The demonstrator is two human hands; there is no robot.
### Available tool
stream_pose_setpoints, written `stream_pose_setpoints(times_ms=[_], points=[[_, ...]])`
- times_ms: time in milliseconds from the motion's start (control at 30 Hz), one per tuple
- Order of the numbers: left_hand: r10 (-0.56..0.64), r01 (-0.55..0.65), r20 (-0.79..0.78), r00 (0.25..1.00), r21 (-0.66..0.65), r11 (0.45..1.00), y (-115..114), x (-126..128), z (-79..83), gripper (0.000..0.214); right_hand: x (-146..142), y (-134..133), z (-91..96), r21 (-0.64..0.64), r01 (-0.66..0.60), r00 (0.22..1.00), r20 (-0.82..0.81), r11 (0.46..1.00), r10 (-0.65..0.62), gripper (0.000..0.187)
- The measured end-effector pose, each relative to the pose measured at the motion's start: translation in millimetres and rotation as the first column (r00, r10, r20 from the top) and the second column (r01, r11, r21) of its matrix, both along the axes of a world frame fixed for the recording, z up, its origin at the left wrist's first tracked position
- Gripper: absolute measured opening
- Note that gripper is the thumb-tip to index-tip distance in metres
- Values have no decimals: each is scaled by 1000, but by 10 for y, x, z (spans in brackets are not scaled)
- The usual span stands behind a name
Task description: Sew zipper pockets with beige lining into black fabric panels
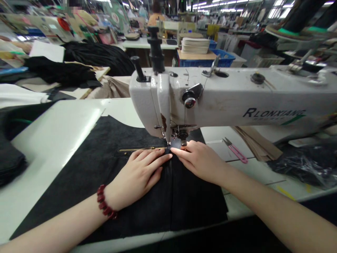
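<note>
A black fabric panel (86,175) lies spread on the table under the sewing machine (223,95). Set into the panel is a brass-toothed zipper (139,149), which runs sideways to the presser foot (169,142). My left hand (139,172) rests flat on the cloth just below the zipper, fingers stretched toward the foot; a dark red bead bracelet (105,202) circles that wrist. From the other side, my right hand (197,158) lies on the cloth with its fingertips close by the foot. Both hands press the panel and grasp nothing that I can see.
Pink thread snips (236,151) lie on the table right of my right hand. Brown paper strips (256,144) and a dark plastic-wrapped bundle (302,165) are farther right. More black cloth (12,151) sits at the left edge. Behind the machine stands a blue crate (221,58).
</note>
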State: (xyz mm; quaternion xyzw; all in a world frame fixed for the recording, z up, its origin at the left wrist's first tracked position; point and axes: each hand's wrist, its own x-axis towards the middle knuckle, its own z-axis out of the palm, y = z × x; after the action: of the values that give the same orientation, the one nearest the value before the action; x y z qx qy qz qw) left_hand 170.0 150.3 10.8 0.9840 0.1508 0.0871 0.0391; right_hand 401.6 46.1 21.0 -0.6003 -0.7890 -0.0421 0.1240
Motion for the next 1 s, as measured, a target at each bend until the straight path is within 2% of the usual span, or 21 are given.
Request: stream_pose_setpoints(times_ms=[100, 267, 467, 700, 867, 1000], points=[[-8, 8, -2, 1000, 50, 999, 37, 23, 13, 49, 0, 39, -36, 28, 19, 1000, -3, 999, -19, 34], [-9, 8, 22, 1000, 62, 998, 17, -3, -53, 51, 35, 63, -102, 45, 13, 993, -114, 999, -8, 31], [-1, -3, 51, 999, 85, 996, 7, -21, -61, 50, 36, 39, -134, 89, -24, 1000, -4, 996, 25, 29], [-4, 1, 59, 998, 43, 999, 27, -28, -43, 48, 20, 42, -127, 81, -22, 999, 46, 996, 19, 31], [-17, 14, 38, 999, 90, 996, 53, -24, -35, 50, 18, 42, -111, 70, -37, 999, 24, 997, 35, 30], [7, -9, 14, 1000, 104, 995, 20, 13, -25, 47, 16, 47, -118, 72, -29, 998, -53, 997, 33, 27]])
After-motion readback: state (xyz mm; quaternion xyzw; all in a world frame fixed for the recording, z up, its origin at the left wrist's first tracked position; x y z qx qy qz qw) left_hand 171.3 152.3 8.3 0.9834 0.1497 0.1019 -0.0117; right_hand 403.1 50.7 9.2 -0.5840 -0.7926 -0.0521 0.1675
